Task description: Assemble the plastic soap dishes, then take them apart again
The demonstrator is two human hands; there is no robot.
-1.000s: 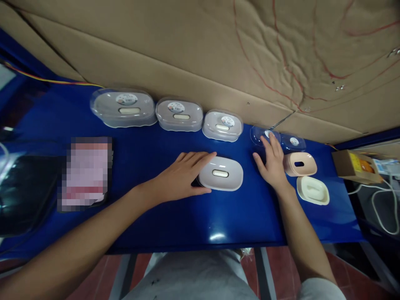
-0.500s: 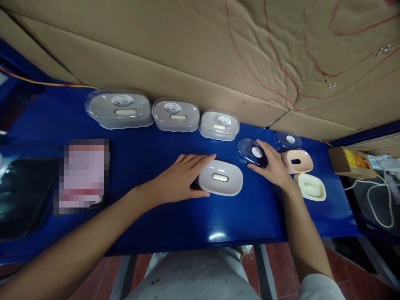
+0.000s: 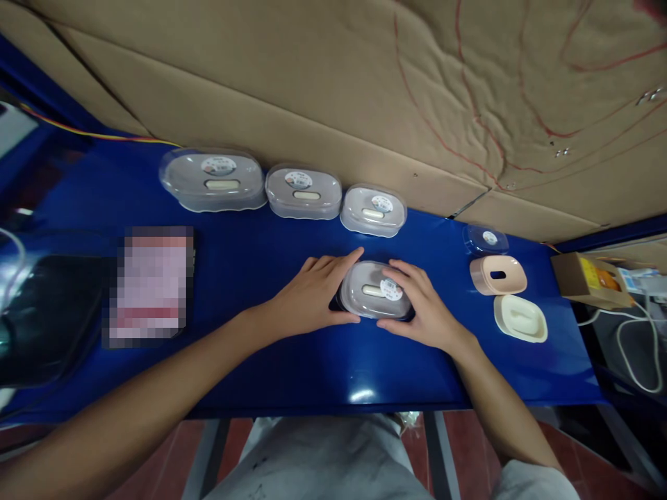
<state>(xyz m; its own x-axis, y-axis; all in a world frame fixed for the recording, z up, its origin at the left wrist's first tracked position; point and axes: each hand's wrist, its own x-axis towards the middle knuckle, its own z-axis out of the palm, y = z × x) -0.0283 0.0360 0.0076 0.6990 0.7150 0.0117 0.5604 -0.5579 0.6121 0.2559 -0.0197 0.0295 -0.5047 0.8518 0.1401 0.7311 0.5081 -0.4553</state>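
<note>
A grey oval soap dish (image 3: 359, 295) stands on the blue table in front of me. My left hand (image 3: 320, 295) grips its left end, thumb and fingers on opposite sides. Over the dish lies a clear plastic cover (image 3: 383, 311) with a round white label. My right hand (image 3: 424, 309) holds the cover by its right end, fingers at the back and thumb in front. Whether the cover is fully seated cannot be made out.
Three covered grey dishes (image 3: 303, 191) line the back by the cardboard wall. At right are a clear cover (image 3: 487, 239), a peach dish piece (image 3: 484, 278) and a cream tray (image 3: 521, 319). A blurred-out flat object (image 3: 151, 285) lies left. A small carton (image 3: 588, 278) stands far right.
My right hand has carried the clear cover leftward from beside the peach piece onto the grey soap dish. My left hand keeps its grip on the dish. The view has shifted slightly.
</note>
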